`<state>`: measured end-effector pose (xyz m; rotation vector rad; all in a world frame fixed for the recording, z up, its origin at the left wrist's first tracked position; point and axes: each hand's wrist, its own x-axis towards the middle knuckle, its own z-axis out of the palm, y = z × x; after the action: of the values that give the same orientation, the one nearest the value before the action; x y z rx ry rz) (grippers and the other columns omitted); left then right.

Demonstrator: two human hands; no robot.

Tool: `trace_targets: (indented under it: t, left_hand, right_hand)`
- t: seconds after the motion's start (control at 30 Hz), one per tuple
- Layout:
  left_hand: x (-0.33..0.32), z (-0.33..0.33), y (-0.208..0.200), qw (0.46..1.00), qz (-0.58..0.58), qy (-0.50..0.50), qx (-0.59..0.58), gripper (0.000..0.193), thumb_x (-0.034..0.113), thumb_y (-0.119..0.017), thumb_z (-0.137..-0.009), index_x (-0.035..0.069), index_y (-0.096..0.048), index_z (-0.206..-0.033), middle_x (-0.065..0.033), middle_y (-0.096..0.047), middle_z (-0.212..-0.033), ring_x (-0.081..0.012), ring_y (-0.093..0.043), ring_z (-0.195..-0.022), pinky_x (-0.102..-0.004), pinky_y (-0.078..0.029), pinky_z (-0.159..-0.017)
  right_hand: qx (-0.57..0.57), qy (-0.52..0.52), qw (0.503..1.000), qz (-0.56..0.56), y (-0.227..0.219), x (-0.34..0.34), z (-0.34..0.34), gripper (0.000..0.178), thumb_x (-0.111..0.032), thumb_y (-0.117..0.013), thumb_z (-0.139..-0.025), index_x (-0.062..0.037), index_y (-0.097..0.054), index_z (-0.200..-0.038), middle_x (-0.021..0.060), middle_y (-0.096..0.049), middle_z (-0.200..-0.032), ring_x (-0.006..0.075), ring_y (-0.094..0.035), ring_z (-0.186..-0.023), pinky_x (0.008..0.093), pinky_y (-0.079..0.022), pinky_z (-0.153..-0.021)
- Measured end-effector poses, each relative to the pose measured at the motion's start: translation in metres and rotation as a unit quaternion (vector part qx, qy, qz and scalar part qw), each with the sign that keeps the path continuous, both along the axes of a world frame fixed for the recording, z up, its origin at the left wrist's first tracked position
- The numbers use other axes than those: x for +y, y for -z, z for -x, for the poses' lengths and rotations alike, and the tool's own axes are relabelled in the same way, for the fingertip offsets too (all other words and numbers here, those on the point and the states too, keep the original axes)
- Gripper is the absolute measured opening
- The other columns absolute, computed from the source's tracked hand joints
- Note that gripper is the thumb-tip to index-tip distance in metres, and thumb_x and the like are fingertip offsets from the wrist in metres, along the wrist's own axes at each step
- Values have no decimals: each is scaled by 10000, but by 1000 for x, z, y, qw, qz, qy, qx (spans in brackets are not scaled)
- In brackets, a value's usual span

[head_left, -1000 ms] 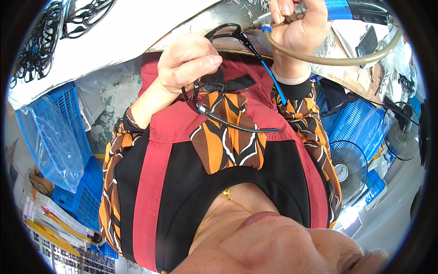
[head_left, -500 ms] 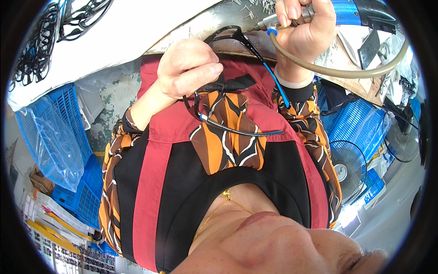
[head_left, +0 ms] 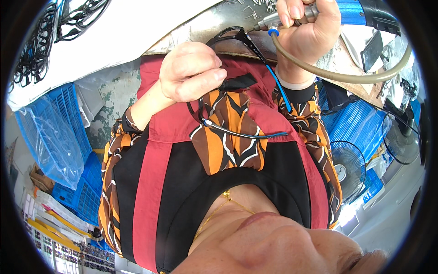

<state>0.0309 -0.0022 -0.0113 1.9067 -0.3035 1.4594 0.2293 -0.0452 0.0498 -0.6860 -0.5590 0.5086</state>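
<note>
My left hand (head_left: pixel 192 71) is closed round the front of a black eyeglass frame (head_left: pixel 245 39), hiding its middle. Both temples reach out to the right, black with blue on their inner faces. In my right hand (head_left: pixel 310 39) is a powered screwdriver (head_left: pixel 349 12), silver at the nose and blue on the body, with a beige hose (head_left: pixel 335 72) looping from a blue fitting. The tool's thin tip points left and meets, or nearly meets, the frame near the hinge of the upper temple; contact is too small to tell. The fingers curl round its silver part.
Small metal pins or screws (head_left: pixel 250 13) lie scattered on the metal-faced bench edge (head_left: pixel 182 33). Many black eyeglass frames (head_left: pixel 34 50) are heaped on the white surface at left. Blue crates (head_left: pixel 68 114) stand at both sides, and a fan (head_left: pixel 346 171) is at right.
My right hand and the screwdriver have shifted slightly right. The left hand and the eyeglass frame have moved slightly right and down, and the grip stays the same.
</note>
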Motion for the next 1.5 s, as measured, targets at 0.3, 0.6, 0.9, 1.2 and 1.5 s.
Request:
trace_targets:
  t: [0.3, 0.6, 0.9, 1.2, 1.5]
  left_hand:
    - [-6, -6, 16, 999, -16, -37, -35, 373, -113, -752, -743, -9, -660, -1088, -121, -597, -1023, -245, -643, -733, -343, -566, -587]
    - [8, 0, 6, 998, 28, 29, 37, 391, 97, -832, -804, 12, -616, -1118, -113, -634, -897, -235, -623, -682, -321, -506, -570]
    - [56, 104, -70, 974, -21, -203, 97, 655, 454, -925, -666, 38, -670, -1102, -103, -630, -1002, -259, -626, -917, -379, -516, -815]
    - [69, 174, -87, 786, -373, -409, 277, 419, 364, -962, -679, 164, -734, -968, 13, -631, -885, -182, -628, -765, -320, -492, -706]
    - [77, 161, -79, 795, -410, -381, 234, 407, 306, -964, -703, 153, -735, -1003, 22, -626, -887, -167, -640, -781, -313, -516, -715]
  right_hand:
    - [-16, -121, 991, 54, 12, -1, 3, 299, -51, -586, -997, -142, -481, -1262, -2, -447, -674, 96, -413, -490, 233, -338, -439]
    - [-44, -225, 973, -29, -1, -33, 34, 314, -168, -624, -975, -184, -521, -1272, 34, -492, -796, 112, -463, -546, 247, -389, -454]
    - [-68, -105, 979, 160, 1, -86, -75, 321, -155, -636, -1010, -82, -501, -1292, 35, -565, -813, 88, -503, -601, 231, -402, -484]
    - [-448, 462, 699, 311, -1, -84, -116, 769, -145, -804, -892, 55, -387, -1506, 247, -405, -1505, 314, -466, -1365, 434, -394, -1148]
    - [-569, 205, 775, 183, 0, -26, -72, 408, -127, -728, -944, -77, -650, -1341, 147, -602, -1391, 276, -556, -1313, 389, -458, -1079]
